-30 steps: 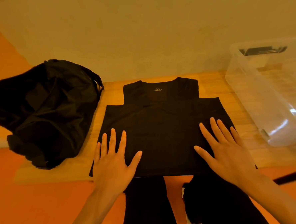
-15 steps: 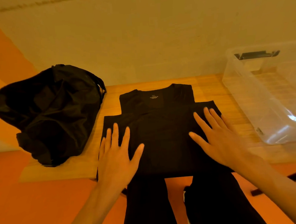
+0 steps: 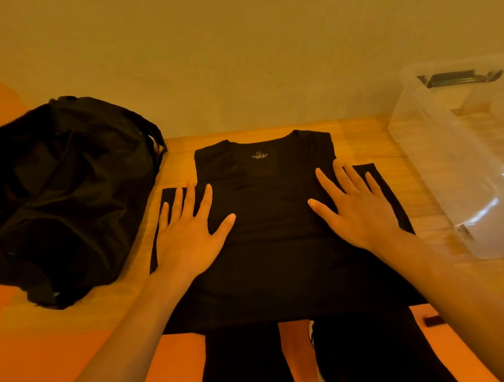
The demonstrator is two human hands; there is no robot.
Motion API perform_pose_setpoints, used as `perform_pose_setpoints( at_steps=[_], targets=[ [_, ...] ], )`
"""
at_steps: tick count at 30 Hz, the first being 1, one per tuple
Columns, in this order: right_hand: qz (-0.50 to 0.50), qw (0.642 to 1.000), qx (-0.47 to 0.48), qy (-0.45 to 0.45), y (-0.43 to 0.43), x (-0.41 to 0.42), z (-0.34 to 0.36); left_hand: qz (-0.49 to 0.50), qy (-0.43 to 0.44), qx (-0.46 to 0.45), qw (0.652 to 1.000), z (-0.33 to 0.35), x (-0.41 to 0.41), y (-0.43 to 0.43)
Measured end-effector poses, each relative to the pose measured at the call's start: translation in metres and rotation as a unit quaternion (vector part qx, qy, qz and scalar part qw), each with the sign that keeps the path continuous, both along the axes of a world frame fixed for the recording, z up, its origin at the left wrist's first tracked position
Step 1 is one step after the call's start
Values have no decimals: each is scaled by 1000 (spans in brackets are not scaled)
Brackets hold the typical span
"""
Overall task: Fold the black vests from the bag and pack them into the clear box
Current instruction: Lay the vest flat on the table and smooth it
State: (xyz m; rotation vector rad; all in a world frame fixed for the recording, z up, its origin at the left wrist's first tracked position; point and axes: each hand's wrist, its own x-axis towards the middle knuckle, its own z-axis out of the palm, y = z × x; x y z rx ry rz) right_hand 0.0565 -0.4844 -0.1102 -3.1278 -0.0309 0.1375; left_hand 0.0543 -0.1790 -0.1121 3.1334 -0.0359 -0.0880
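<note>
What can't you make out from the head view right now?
Black bag: contents hidden by its own dark folds; left side cut off by the frame.
Clear box: right part cut off by the frame edge.
Vest: neck label too small to read; cloth under the left hand and right hand is covered.

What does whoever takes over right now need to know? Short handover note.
Left hand: open, flat on the vest's left side.
Right hand: open, flat on its right side.
Black vest: spread on the wooden table, collar on the far side, with a wider layer across it below the shoulders. Black bag to its left, clear box to its right.
Done: one vest laid out; none visible in the box.
Left: finish the fold, pack it, then check the bag; its contents are hidden.
</note>
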Motion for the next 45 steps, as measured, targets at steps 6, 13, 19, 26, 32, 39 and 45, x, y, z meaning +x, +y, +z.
perform_pose_setpoints(
  at_steps=[6, 13, 19, 26, 32, 39, 45],
  targets=[
    [-18, 1000, 7, 23, -39, 28, 1, 2, -3, -13, 1000, -1, 13, 8],
    [8, 999, -24, -47, -9, 7, 17, -21, -39, -1, 999, 10, 3, -15],
    [3, 1000, 13, 3, -2, -9, -2, 2, 3, -9, 1000, 6, -16, 0],
    [171, 983, 55, -36, 75, 10, 31, -3, -62, -55, 997, 12, -74, -11],
    [375, 925, 24, 61, 180, 65, 13, -24, -30, -53, 998, 2, -103, 0],
    [367, 929, -35, 37, 190, 86, 14, 5, -32, -61, 998, -3, -124, 6],
    [362, 932, -5, 9, 227, 82, 4, 16, -34, -76, 996, -4, -125, 5]
  ],
)
